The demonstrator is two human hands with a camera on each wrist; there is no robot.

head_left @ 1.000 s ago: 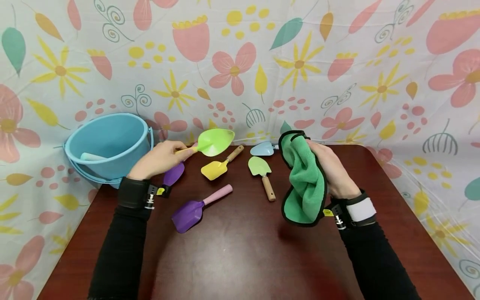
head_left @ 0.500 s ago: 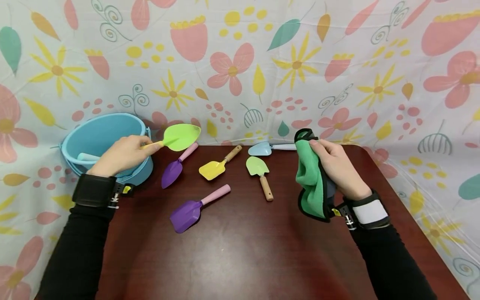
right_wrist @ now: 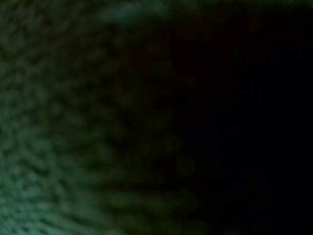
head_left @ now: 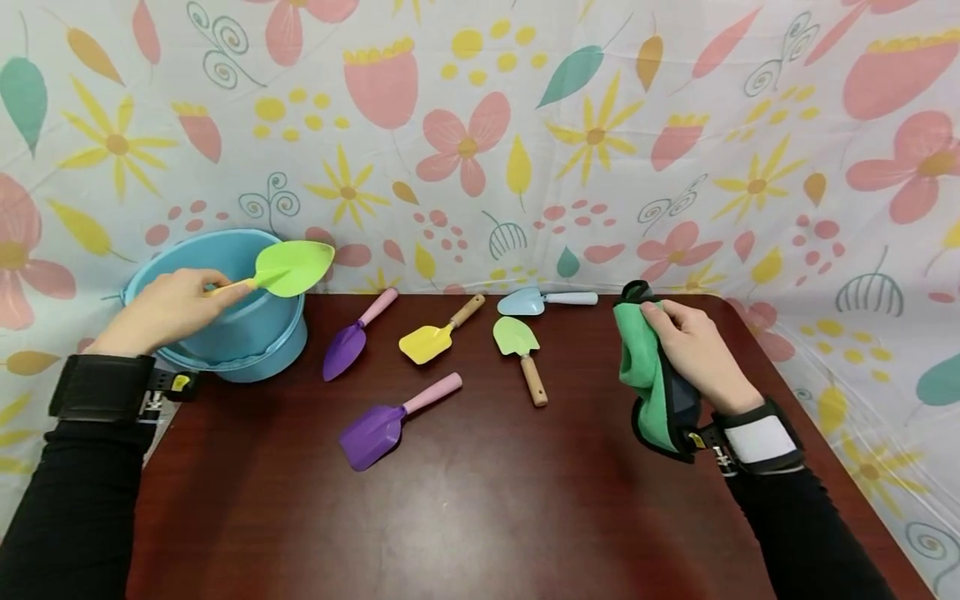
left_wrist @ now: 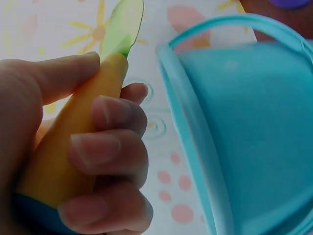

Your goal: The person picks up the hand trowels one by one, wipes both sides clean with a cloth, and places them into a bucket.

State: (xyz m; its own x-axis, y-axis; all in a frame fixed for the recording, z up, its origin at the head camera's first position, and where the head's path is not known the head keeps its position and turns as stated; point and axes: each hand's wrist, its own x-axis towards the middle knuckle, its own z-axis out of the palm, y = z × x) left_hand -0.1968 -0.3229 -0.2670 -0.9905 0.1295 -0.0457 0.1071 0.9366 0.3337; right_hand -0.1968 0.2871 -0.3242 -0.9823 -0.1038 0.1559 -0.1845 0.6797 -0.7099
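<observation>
My left hand (head_left: 168,308) grips the yellow handle of a toy trowel with a bright green blade (head_left: 294,267), above the blue bucket (head_left: 262,367) at the table's back left. In the left wrist view the fingers curl round the yellow handle (left_wrist: 80,132), and the bucket's rim (left_wrist: 195,127) lies just right of them. My right hand (head_left: 697,354) holds a green cloth (head_left: 645,375) with black edging over the right side of the table. The cloth's dark green pile (right_wrist: 34,171) fills the right wrist view and hides everything else there.
On the brown table (head_left: 450,525) lie a pointed purple trowel (head_left: 347,348), a purple scoop (head_left: 375,433), a yellow shovel (head_left: 427,342), a pale green trowel (head_left: 517,336) and a light blue trowel (head_left: 522,302). A flower-patterned sheet (head_left: 480,125) hangs behind.
My left hand has carried the green-bladed trowel leftward from beside the bucket to above it. My right hand has shifted right and slightly down with the cloth.
</observation>
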